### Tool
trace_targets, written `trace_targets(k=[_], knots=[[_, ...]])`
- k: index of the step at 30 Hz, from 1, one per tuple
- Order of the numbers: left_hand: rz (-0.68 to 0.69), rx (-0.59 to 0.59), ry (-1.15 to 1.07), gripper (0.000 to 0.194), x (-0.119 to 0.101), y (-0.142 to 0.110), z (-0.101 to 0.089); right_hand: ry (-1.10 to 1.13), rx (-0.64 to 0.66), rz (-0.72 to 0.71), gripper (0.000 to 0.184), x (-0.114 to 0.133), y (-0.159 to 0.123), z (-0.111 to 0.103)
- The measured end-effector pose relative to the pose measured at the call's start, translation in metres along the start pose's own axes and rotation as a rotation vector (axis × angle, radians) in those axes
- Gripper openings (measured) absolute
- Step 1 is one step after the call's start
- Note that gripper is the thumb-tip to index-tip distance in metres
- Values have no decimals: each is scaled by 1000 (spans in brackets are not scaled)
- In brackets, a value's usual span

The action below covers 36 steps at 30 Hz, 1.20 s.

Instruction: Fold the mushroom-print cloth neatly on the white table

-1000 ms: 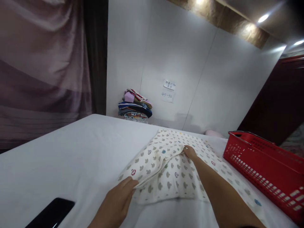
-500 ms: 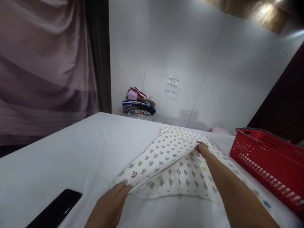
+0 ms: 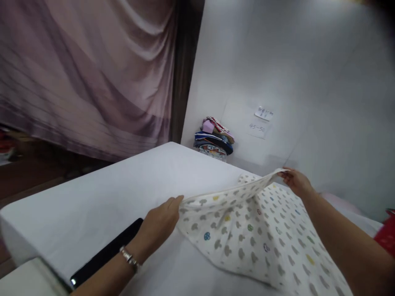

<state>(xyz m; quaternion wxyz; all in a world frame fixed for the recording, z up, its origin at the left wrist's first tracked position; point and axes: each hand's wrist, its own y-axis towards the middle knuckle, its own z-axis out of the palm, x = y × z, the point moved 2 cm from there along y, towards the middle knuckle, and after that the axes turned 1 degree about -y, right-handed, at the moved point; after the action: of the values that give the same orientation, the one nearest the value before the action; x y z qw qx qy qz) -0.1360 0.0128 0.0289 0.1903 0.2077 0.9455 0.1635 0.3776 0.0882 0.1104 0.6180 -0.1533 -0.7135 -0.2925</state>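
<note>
A white cloth [image 3: 236, 236] carries scattered grey and coloured mushroom shapes.

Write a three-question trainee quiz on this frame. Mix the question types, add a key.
1. True or false: the left hand holds the patterned cloth while the right hand is free of it.
2. Which of these is nearest the left hand? A) red basket B) phone C) folded fabric stack
3. Fill in: the number range on the lower paper on the wall reads ___.

Key: 1. False, both hands hold it. 2. B. 3. 45-50.
</note>
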Motion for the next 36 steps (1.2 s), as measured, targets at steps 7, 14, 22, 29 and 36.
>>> trace_targets(k=[7,14,22,29,36], knots=[[-309,-30,-152,24,71,38,-38,101,277,5,19,64,31,143],[-580,199,-136,11,133,34,-18,-65,452,-52,30,67,29,290],[-534,304,-127,6,167,19,10,-245,514,-74,38,25,18,397],[-502,320,-152,8,175,15,15,-311,506,-40,52,-30,20,430],[-480,345,-125,12,172,14,12,-409,590,-62,72,-82,-1,442]])
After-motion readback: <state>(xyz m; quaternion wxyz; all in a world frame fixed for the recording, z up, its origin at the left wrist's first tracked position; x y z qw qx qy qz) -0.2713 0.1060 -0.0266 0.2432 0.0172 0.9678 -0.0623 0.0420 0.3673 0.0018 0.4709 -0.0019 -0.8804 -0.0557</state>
